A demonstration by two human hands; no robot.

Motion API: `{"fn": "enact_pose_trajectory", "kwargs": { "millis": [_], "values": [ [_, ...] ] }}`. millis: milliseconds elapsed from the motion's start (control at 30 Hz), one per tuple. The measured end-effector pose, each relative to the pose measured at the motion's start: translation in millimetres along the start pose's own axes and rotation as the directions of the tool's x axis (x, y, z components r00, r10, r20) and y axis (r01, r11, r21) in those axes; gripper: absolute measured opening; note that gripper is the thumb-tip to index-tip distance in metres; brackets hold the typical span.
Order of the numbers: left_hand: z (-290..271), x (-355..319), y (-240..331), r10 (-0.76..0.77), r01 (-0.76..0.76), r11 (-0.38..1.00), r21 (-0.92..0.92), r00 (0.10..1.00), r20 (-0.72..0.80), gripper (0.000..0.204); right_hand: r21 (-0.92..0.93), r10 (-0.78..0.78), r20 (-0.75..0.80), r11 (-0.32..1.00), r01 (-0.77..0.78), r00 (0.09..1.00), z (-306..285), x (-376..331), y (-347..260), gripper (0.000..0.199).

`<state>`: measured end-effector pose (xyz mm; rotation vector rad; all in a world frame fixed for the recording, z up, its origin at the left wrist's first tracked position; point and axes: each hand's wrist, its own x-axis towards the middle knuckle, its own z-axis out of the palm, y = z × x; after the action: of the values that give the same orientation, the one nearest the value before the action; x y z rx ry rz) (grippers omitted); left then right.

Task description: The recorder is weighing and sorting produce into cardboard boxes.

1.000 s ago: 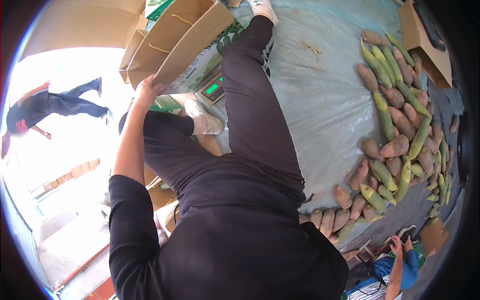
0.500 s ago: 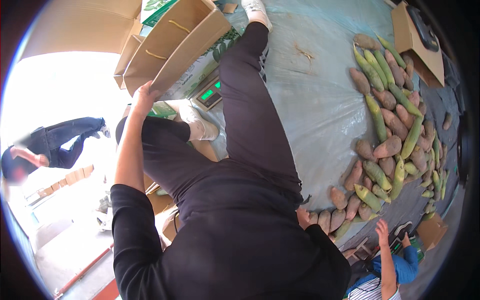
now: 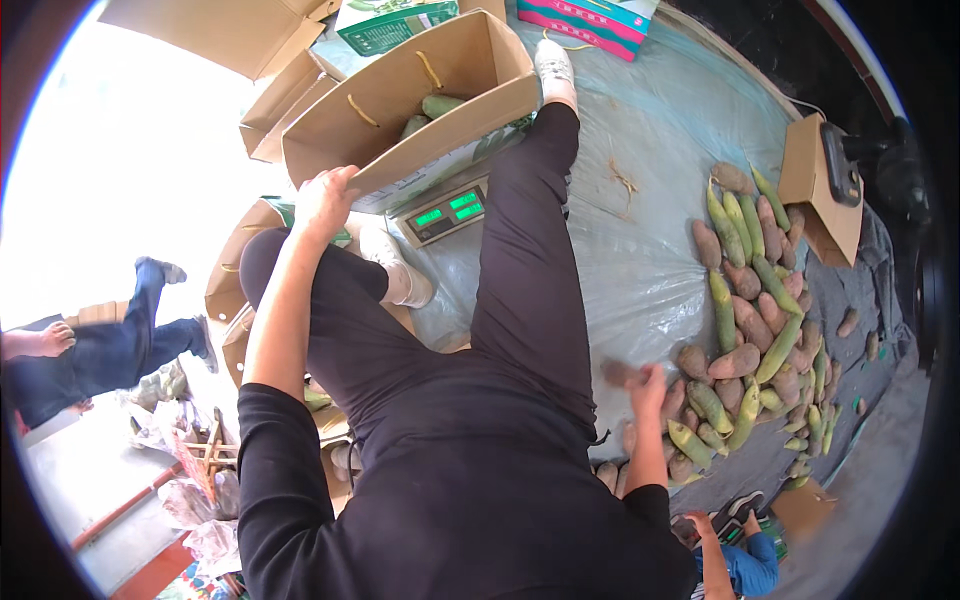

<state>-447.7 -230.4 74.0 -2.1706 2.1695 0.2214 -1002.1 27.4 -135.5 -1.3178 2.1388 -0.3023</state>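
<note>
My left hand (image 3: 325,203) grips the near rim of a tall cardboard carton (image 3: 460,120) with yellow cord handles. Inside the carton lie green radishes (image 3: 440,104); it stands on a digital scale (image 3: 430,222) with a lit green display. At the left edge of the pile, my right hand (image 3: 648,392) is closed round a reddish-brown sweet potato (image 3: 617,374), blurred by motion. Beside it, the pile mixes sweet potatoes (image 3: 735,362) with long green radishes (image 3: 779,350).
Plastic sheeting (image 3: 640,270) covers the floor. Another opened box (image 3: 822,185) stands beyond the pile. A green box (image 3: 395,25) and a pink-and-teal box (image 3: 590,22) are ahead. A co-worker (image 3: 745,570) sits at lower right; another person's legs (image 3: 150,330) show at left.
My right hand has come up from beside my hip, now with a sweet potato in it. My left hand stays on the carton rim. The view has shifted, showing the radishes inside the carton.
</note>
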Motion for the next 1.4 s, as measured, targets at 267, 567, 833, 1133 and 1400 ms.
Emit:
{"fn": "enact_pose_trajectory", "kwargs": {
  "millis": [267,567,833,1133,1400],
  "values": [
    [0.4,-3.1,0.9,0.033,-0.033,0.999,-0.009,0.999,-0.006,0.025,0.427,-0.242,-0.436,0.792,0.436,0.867,-139.2,116.4,-241.1,0.04],
    [1.6,-3.8,-3.5,0.038,-0.04,0.998,-0.055,0.999,-0.037,0.026,0.703,-0.666,-0.387,0.235,0.671,0.638,-115.2,127.1,-482.7,0.034],
    [12.6,-1.1,-14.7,0.029,-0.041,0.992,-0.121,0.995,-0.101,0.031,0.68,-0.764,-0.217,0.328,0.656,0.607,-27.2,141.8,-501.6,0.036],
    [27.9,7.6,-42.4,0.022,-0.03,0.989,-0.147,0.998,-0.052,0.036,0.596,-0.195,-0.076,0.778,0.201,0.978,-78.8,179.3,-233.1,0.028],
    [34.5,14.4,-38.0,0.03,-0.026,0.948,-0.317,1.0,0.006,0.033,0.032,0.334,0.093,0.941,-0.338,0.938,-16.5,72.9,51.0,0.032]
  ]
}}
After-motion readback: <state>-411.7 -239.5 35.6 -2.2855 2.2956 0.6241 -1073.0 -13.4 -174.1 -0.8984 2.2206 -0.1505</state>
